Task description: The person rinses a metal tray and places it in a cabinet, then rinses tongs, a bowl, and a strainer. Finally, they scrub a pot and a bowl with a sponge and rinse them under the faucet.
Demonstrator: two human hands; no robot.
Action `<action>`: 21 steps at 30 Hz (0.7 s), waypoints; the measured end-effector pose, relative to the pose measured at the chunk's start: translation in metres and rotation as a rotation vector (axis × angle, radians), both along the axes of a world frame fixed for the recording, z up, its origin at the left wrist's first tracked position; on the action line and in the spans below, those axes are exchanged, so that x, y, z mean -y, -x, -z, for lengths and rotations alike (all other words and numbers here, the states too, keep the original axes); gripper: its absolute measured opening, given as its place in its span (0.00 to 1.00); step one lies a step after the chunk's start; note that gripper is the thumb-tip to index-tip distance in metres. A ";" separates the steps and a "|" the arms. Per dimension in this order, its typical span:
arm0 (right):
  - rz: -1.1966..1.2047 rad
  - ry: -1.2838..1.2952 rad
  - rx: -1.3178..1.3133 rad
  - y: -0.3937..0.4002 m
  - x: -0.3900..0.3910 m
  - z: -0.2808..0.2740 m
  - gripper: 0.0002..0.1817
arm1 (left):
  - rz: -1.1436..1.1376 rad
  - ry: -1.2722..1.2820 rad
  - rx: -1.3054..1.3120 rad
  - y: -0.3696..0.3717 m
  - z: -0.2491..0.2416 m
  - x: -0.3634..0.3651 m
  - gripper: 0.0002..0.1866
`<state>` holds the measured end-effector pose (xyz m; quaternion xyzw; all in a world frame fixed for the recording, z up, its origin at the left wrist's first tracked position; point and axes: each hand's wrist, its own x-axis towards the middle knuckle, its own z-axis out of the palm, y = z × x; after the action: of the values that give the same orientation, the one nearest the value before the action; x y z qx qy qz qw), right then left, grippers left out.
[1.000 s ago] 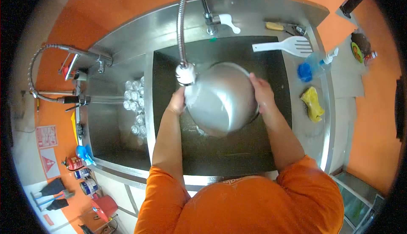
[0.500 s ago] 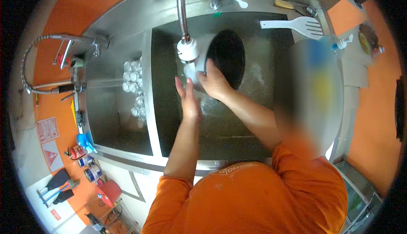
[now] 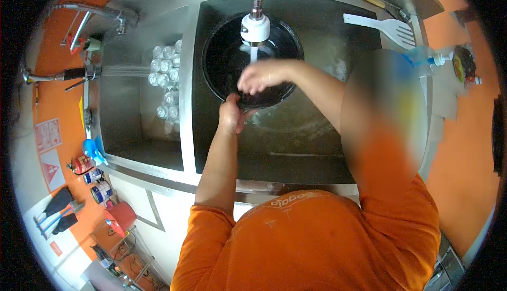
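Note:
A round black bowl point(image 3: 219, 59) is tilted under the white tap head point(image 3: 255, 29), and water runs from the tap into it. My left hand point(image 3: 231, 115) grips the near rim, thumb on the inside and fingers underneath. Over the inside of the bowl, close to the stream, is my right hand point(image 3: 265, 75); it is blurred, and its fingers are partly curled. Whether that hand holds anything cannot be made out.
Several clear glasses point(image 3: 165, 67) stand in the left basin, where another tap sprays water. A white slotted spatula point(image 3: 388, 29) lies at the back right, near a clear bottle point(image 3: 422, 59). A blurred round shape covers the right side.
The black bowl has turned from edge-on to showing its open inside and moved left under the tap. My left hand has closed on its rim, and my right hand has moved over its inside.

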<state>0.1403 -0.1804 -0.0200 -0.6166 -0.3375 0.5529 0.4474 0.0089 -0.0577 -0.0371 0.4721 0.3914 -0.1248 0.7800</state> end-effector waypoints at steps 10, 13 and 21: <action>0.838 -0.320 -0.525 -0.010 -0.044 -0.026 0.07 | -0.028 0.120 -0.192 0.032 0.030 -0.002 0.19; 0.791 -0.229 0.520 -0.027 -0.048 0.007 0.07 | 0.042 0.099 -0.237 0.046 0.022 -0.004 0.19; -0.189 0.432 0.840 -0.022 -0.042 -0.018 0.17 | 0.220 0.146 -0.302 0.055 -0.010 0.006 0.21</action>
<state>0.1626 -0.1383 -0.0024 -0.8321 -0.4211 0.3515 0.0819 -0.0464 -0.0640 -0.0271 0.4303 0.4399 -0.3066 0.7262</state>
